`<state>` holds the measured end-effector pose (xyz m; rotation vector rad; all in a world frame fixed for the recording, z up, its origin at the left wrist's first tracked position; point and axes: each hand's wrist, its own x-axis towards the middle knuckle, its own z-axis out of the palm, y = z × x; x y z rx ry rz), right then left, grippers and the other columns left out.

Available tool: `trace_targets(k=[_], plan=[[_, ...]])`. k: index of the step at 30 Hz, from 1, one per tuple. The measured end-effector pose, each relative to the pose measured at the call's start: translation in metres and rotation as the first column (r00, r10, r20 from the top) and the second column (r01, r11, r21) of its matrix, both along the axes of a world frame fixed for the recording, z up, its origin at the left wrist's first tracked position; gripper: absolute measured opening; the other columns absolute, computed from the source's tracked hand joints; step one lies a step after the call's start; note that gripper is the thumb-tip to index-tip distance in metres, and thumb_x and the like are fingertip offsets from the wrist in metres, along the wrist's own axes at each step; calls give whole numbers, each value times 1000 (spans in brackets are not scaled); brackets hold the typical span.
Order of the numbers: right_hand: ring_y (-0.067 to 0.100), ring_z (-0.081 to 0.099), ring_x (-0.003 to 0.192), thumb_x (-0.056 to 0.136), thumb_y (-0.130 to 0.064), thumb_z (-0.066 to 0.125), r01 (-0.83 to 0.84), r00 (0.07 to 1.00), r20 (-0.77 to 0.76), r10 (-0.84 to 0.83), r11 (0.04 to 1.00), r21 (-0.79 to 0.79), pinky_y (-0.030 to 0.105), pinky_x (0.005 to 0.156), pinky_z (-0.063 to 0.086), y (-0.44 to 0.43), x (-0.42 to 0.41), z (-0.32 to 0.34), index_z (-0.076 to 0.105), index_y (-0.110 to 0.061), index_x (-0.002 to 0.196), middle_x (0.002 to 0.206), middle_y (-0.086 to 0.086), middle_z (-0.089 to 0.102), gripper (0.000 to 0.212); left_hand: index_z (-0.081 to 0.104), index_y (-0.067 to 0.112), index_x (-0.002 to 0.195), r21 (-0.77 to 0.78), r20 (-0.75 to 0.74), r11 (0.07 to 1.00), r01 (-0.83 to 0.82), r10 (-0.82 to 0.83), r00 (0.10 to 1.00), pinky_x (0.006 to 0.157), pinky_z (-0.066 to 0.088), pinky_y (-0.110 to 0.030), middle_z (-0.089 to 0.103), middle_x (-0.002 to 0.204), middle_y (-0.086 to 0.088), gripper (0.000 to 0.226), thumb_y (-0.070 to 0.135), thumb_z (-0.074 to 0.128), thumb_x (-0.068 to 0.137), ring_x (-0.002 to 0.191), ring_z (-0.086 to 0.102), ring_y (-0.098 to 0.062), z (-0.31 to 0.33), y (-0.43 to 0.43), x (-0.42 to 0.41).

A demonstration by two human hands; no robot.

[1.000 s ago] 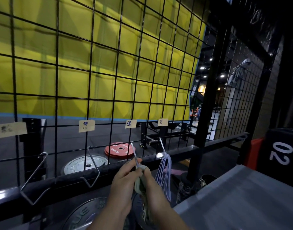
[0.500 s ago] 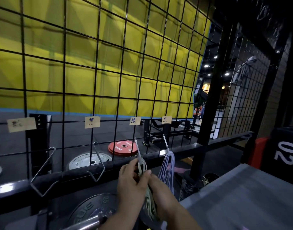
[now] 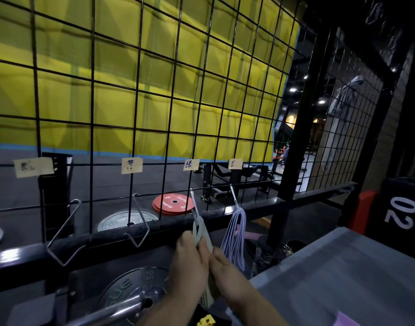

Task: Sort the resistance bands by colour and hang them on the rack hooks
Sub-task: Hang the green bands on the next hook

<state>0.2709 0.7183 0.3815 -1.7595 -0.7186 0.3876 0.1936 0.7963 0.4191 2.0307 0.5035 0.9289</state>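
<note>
Head view: both hands meet on the green bands (image 3: 203,234). The left hand (image 3: 190,262) curls its fingers round the bundle. The right hand (image 3: 228,272) pinches the same bundle a little lower, touching the left. From the grip the bands run up to the hook (image 3: 194,205), where their top loop reaches the wire, and trail down between the wrists. Just right of the grip, blue bands (image 3: 235,234) hang from the right hook (image 3: 233,200). Left of the grip, two far hooks (image 3: 140,222) stick out of the grid (image 3: 136,128). Above the grip, paper labels (image 3: 191,164) sit on the wire.
</note>
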Motion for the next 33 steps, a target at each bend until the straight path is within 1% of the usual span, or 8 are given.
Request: trace_targets(k=[3, 8, 13, 16, 19, 23, 26, 33], plan=[[2, 61, 107, 95, -49, 50, -14, 999, -31, 15, 999, 37, 21, 89, 47, 1, 2, -11, 53, -36, 122, 118, -11, 65, 30, 35, 21, 83, 12, -5, 1000, -2, 2, 1000, 61, 47, -33, 46, 86, 3, 24, 39, 38, 98, 71, 51, -14, -8, 4, 3], [2, 51, 118, 90, -61, 50, 53, 992, -107, -62, 995, -86, 17, 96, 39, -8, 14, -51, 48, -43, 116, 135, -11, 55, 32, 33, 22, 89, 85, -92, 996, 7, 1, 996, 68, 47, -35, 40, 89, 4, 25, 44, 39, 98, 83, 55, -23, -28, 1, -1], [5, 61, 108, 91, -54, 54, 34, 965, -261, -21, 998, 47, 26, 91, 50, -15, 17, -58, 50, -37, 121, 123, -11, 60, 35, 37, 19, 90, 93, -76, 996, 17, -10, 997, 70, 48, -37, 41, 91, 2, 25, 43, 41, 97, 85, 55, -23, -36, -1, -1], [4, 61, 79, 88, -60, 52, 51, 978, -204, -52, 999, -13, 28, 73, 53, -17, 14, -55, 54, -40, 112, 99, -12, 63, 31, 41, 16, 94, 94, -97, 995, 18, -9, 995, 67, 44, -33, 43, 93, 0, 27, 43, 41, 98, 86, 56, -24, -38, -3, -3], [6, 57, 67, 92, -53, 50, 46, 990, -133, -47, 999, -13, 32, 65, 49, -20, 11, -54, 56, -35, 104, 85, -10, 61, 23, 45, 11, 100, 114, -128, 993, 15, -1, 992, 67, 41, -32, 45, 98, -2, 32, 43, 42, 98, 92, 57, -25, -41, -5, -7], [10, 64, 87, 96, -46, 52, -1, 984, -176, 4, 1000, 18, 31, 79, 55, -21, 9, -51, 57, -31, 106, 99, -8, 65, 19, 43, 14, 99, 82, -176, 996, 37, -22, 984, 68, 32, -27, 47, 102, -1, 30, 44, 41, 98, 98, 55, -24, -44, -10, -15], [11, 63, 89, 96, -46, 51, -16, 987, -159, 12, 1000, -22, 32, 82, 54, -23, 8, -46, 57, -31, 105, 103, -5, 64, 19, 44, 15, 100, 87, -223, 996, 34, -13, 975, 69, 31, -27, 50, 107, -2, 32, 46, 39, 98, 100, 55, -24, -42, -12, -18], [13, 58, 88, 96, -51, 49, -6, 994, -112, 3, 1000, -25, 32, 79, 50, -27, 4, -44, 55, -30, 104, 96, -8, 60, 24, 41, 19, 94, 70, -254, 995, 72, -52, 966, 77, 47, -36, 47, 97, 1, 29, 47, 35, 98, 97, 57, -25, -49, -13, -18]])
